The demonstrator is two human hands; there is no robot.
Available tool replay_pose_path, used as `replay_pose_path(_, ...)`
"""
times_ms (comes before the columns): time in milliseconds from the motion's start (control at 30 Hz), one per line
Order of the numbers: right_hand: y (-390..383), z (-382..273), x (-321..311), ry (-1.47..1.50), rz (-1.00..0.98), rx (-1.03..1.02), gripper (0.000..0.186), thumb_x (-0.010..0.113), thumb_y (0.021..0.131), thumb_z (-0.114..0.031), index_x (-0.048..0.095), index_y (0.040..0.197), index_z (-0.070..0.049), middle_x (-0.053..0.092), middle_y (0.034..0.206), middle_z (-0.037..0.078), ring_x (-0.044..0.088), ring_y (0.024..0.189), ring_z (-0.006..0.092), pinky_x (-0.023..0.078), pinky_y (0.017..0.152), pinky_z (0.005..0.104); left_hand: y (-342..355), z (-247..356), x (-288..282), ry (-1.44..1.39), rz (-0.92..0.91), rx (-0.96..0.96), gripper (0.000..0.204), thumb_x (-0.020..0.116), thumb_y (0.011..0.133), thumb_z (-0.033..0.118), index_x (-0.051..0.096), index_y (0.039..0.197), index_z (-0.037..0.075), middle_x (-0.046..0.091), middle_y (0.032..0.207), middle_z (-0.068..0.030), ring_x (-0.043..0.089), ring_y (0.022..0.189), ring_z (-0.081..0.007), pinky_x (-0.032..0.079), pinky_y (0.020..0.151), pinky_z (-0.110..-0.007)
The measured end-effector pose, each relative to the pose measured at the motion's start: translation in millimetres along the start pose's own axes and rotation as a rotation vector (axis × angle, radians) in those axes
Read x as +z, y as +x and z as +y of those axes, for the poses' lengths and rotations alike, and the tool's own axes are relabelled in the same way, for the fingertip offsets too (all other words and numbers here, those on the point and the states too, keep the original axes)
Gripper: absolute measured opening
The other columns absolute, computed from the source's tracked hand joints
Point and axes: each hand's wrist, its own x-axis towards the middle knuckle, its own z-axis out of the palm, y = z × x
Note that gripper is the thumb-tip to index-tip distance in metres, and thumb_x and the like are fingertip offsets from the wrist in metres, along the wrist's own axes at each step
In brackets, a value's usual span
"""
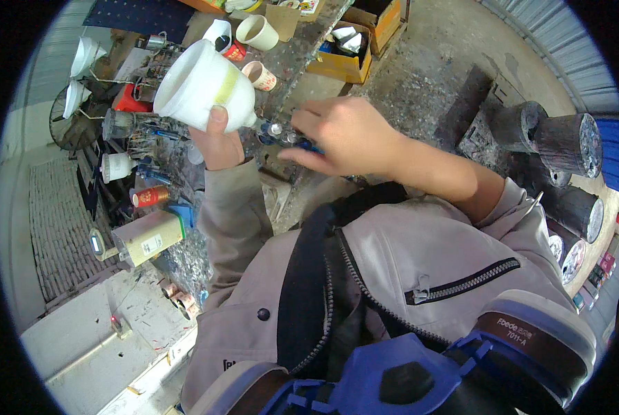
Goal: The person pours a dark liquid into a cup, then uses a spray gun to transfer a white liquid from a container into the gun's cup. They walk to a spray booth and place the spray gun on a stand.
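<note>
A white plastic cup (pixel 202 86) sat tilted in the upper left of the frame, its narrow neck meeting a small blue-and-metal tool (pixel 287 135) at upper centre. The left hand (pixel 216 142) gripped the cup from below, thumb pressed on its wall. The right hand (pixel 347 135) had its fingers curled together over the tool, hiding most of it. Little free room remained: paper cups (pixel 257 31), a red can (pixel 150 197) and a cream box (pixel 150 237) crowded the spattered bench (pixel 302 52). Dark drums (pixel 565 142) lined the right edge, partly cut off.
</note>
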Motion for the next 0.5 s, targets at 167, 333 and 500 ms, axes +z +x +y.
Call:
replay_pose_path(167,12.7,-13.4,-5.0,-0.08,-0.091,0.032,0.03,0.072,0.096,-0.032,0.071,0.086,-0.003,0.071,0.083,0.016,0.073,0.074,0.0394,0.061,0.066,0.0497,0.2,27.6,15.8,0.099,0.025,-0.027,0.079,0.076,0.095,0.025,0.038,0.158,-0.004,0.055,0.15,-0.0218,0.063,0.131,-0.0367,0.05,0.113,-0.051)
replay_pose_path(333,23.7,-20.7,-28.9,-0.094,-0.283,0.134,0.024,0.076,0.091,-0.024,0.07,0.081,-0.003,0.069,0.086,0.015,0.071,0.079,0.0393,0.059,0.071,0.0501,-1.1,56.4,31.4,0.224,0.043,-0.035,0.07,0.078,0.093,0.017,0.047,0.151,-0.008,0.062,0.142,-0.0202,0.064,0.127,-0.0303,0.05,0.11,-0.044)
replay_pose_path(500,34.4,-24.4,-45.5,-0.071,-0.414,0.108,0.025,0.077,0.091,-0.025,0.073,0.081,-0.002,0.07,0.086,0.016,0.072,0.084,0.0392,0.059,0.075,0.0495,-7.6,83.4,44.3,0.301,-0.018,0.029,0.069,0.083,0.09,0.014,0.052,0.147,-0.008,0.065,0.139,-0.0186,0.065,0.126,-0.0271,0.05,0.11,-0.041)
